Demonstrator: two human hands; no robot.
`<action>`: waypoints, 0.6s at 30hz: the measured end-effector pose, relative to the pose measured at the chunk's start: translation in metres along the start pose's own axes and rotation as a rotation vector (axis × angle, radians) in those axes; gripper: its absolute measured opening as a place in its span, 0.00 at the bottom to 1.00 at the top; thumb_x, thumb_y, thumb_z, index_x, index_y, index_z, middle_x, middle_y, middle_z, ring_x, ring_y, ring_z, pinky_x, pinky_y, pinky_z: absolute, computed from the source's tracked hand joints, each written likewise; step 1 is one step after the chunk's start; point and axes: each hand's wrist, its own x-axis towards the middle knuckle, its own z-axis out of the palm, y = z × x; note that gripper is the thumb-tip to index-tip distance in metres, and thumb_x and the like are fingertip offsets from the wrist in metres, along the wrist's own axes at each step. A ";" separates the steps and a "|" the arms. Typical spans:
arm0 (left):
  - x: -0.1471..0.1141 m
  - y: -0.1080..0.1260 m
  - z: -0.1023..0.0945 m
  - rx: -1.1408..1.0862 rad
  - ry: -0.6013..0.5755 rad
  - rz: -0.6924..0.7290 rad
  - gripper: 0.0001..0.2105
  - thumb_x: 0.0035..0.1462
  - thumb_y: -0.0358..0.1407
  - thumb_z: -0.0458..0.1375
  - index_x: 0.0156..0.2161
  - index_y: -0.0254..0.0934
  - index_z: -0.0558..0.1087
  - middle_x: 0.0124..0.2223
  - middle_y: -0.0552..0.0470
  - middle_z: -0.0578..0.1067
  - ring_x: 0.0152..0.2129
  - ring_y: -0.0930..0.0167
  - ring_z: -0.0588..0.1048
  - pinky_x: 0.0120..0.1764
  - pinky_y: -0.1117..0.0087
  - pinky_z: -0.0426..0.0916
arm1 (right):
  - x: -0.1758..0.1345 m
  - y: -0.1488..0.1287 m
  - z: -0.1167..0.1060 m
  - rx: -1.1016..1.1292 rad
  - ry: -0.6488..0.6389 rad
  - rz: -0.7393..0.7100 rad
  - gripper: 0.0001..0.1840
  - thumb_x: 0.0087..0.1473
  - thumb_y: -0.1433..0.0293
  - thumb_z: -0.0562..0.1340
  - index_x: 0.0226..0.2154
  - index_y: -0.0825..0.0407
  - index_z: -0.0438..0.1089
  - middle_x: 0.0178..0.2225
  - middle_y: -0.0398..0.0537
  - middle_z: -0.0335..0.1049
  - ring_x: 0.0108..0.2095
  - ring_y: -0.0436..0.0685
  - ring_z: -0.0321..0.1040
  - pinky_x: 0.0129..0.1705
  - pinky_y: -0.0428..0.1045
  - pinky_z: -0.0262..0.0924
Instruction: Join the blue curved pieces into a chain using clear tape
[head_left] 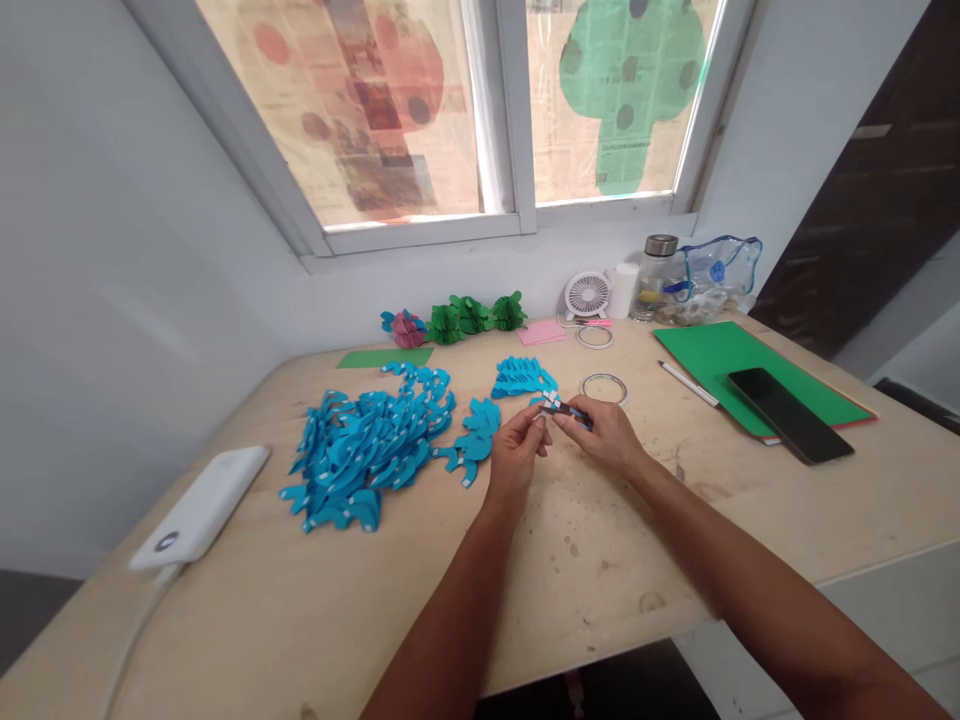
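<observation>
My left hand is closed, its fingertips pinching a small piece with white squares, part of it hidden by the fingers. In my right hand is a slim dark tool, its tip meeting that piece; its exact kind is too small to tell. Just beyond my hands lies a neat row of folded blue paper pieces. Left of my left hand is a small group of curved blue paper pieces with white squares on their ends. Farther left, a large heap of similar blue paper pieces spreads out.
A white power bank with a cable lies at the left. Two rings of tape, a white pen, green sheets and a black phone are rightward. Green paper flowers, a small fan and a bottle line the wall.
</observation>
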 end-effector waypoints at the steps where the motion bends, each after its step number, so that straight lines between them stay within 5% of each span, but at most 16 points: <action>1: 0.000 0.000 0.000 0.005 -0.005 -0.004 0.17 0.47 0.40 0.60 0.42 0.33 0.74 0.19 0.58 0.66 0.15 0.80 0.61 0.20 0.77 0.57 | 0.000 0.000 0.000 -0.002 -0.001 0.000 0.17 0.53 0.57 0.54 0.26 0.53 0.66 0.19 0.40 0.59 0.21 0.48 0.55 0.24 0.43 0.46; 18: -0.002 0.002 0.002 0.086 -0.075 -0.007 0.13 0.48 0.41 0.58 0.37 0.34 0.75 0.19 0.58 0.64 0.15 0.79 0.61 0.20 0.78 0.57 | -0.001 -0.001 0.001 0.014 -0.009 -0.010 0.15 0.52 0.58 0.55 0.28 0.52 0.67 0.20 0.40 0.60 0.21 0.48 0.55 0.24 0.43 0.46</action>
